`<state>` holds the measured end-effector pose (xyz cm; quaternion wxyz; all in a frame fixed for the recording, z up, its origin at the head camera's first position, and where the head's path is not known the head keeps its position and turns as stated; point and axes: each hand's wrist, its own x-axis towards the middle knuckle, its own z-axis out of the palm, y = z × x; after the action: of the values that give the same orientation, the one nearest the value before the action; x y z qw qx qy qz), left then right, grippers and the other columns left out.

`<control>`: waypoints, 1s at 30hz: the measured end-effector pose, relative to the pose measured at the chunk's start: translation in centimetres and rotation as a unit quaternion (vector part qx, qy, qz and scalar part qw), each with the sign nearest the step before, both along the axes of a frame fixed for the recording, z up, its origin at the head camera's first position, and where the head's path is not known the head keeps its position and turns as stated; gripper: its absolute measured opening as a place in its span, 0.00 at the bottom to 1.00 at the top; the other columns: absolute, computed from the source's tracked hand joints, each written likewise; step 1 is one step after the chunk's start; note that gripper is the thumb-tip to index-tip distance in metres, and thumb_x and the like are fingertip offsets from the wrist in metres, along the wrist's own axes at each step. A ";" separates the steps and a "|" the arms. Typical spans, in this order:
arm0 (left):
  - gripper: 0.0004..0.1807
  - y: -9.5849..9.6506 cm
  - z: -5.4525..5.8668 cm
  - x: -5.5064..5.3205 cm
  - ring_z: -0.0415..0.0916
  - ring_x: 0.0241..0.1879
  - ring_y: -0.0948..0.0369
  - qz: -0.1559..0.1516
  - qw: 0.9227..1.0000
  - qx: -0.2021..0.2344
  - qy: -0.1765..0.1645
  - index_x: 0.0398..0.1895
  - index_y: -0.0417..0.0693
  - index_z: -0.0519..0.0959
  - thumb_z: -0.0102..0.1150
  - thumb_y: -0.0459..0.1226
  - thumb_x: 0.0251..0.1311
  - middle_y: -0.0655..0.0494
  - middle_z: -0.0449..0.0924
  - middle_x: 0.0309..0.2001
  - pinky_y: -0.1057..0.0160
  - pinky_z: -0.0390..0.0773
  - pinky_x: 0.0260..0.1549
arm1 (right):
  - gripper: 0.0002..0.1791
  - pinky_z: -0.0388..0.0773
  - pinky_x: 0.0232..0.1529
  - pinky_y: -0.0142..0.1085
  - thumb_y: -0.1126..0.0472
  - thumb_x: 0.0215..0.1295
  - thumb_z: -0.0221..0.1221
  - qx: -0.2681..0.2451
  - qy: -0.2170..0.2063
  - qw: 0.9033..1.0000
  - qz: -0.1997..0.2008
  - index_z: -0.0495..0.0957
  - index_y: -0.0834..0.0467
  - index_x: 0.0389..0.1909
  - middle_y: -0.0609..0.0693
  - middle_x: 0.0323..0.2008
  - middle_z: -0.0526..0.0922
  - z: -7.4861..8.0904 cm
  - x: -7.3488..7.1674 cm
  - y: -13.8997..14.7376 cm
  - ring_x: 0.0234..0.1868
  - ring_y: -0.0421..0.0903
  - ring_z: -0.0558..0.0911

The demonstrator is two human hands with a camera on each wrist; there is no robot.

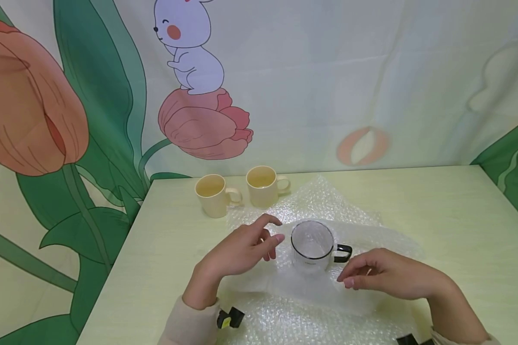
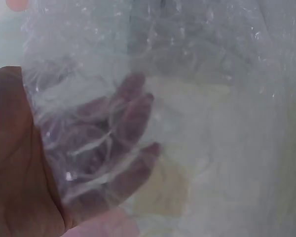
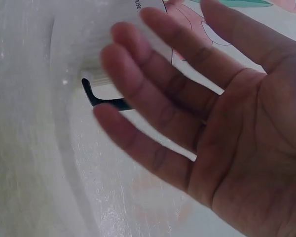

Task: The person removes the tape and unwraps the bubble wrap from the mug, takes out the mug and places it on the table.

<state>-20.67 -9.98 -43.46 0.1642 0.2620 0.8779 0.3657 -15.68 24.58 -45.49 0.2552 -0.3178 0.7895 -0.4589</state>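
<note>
A pale mug (image 1: 311, 258) with a black rim and black handle stands upright on the plastic wrap, between the hands. My left hand (image 1: 248, 247) hovers left of the mug, apart from it, fingers loosely bent. In the left wrist view, clear bubble wrap (image 2: 202, 44) covers the view of that hand's fingers (image 2: 133, 123). Just right of and below the black handle (image 1: 343, 253), my right hand (image 1: 388, 274) is held with loosely bent fingers and nothing in them. In the right wrist view, its fingers hide part of the mug (image 3: 101, 39), which bears dark lettering.
Two cream mugs (image 1: 213, 203) stand at the back left of the table (image 1: 155, 268), handles to the right. A translucent white sheet (image 1: 267, 282) lies over bubble wrap (image 1: 302, 321), which spreads in front of and behind the black-rimmed mug. A printed curtain (image 1: 306, 96) hangs behind.
</note>
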 end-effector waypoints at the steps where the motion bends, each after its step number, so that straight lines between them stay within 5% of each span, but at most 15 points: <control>1: 0.20 0.0 -0.1 0.0 0.84 0.35 0.60 0.000 1.000 -0.007 -0.005 0.65 0.57 0.71 0.50 0.54 0.78 0.66 0.84 0.31 0.60 0.77 0.38 | 0.12 0.82 0.47 0.32 0.53 0.77 0.59 0.013 -0.003 1.000 -0.004 0.85 0.52 0.52 0.47 0.46 0.89 0.0 0.0 0.0 0.46 0.39 0.85; 7: 0.30 -0.2 -0.5 0.1 0.83 0.49 0.58 -0.011 0.997 -0.060 -0.038 0.62 0.52 0.76 0.58 0.61 0.69 0.59 0.85 0.48 0.55 0.80 0.50 | 0.17 0.81 0.47 0.35 0.43 0.70 0.65 0.105 0.007 0.993 -0.045 0.85 0.50 0.49 0.40 0.46 0.87 -0.1 0.2 -0.2 0.48 0.39 0.84; 15: 0.47 0.0 -0.7 0.6 0.67 0.74 0.53 -0.046 0.990 -0.131 -0.041 0.75 0.45 0.70 0.71 0.60 0.58 0.51 0.72 0.73 0.49 0.67 0.73 | 0.37 0.78 0.57 0.51 0.35 0.54 0.73 0.199 0.047 0.970 -0.130 0.84 0.58 0.56 0.52 0.56 0.82 -0.2 0.7 -0.5 0.60 0.55 0.80; 23: 0.61 0.7 -0.7 1.2 0.52 0.82 0.50 -0.059 0.976 -0.198 -0.062 0.80 0.50 0.62 0.77 0.66 0.45 0.49 0.55 0.82 0.44 0.59 0.77 | 0.51 0.74 0.62 0.61 0.33 0.46 0.76 0.247 0.080 0.956 -0.139 0.79 0.66 0.63 0.64 0.65 0.75 -0.8 0.6 -1.0 0.65 0.65 0.73; 30: 0.69 1.6 -0.6 2.1 0.49 0.82 0.44 -0.077 0.968 -0.235 -0.047 0.81 0.51 0.60 0.79 0.69 0.36 0.49 0.52 0.83 0.32 0.58 0.74 | 0.55 0.74 0.62 0.62 0.34 0.45 0.77 0.254 0.077 0.953 -0.146 0.76 0.67 0.66 0.64 0.65 0.73 -1.1 0.7 -1.4 0.66 0.65 0.72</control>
<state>-18.61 -8.38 -44.04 0.2901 0.2657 0.9075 0.1475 -14.97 23.21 -46.61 0.1957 -0.1579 0.9351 -0.2498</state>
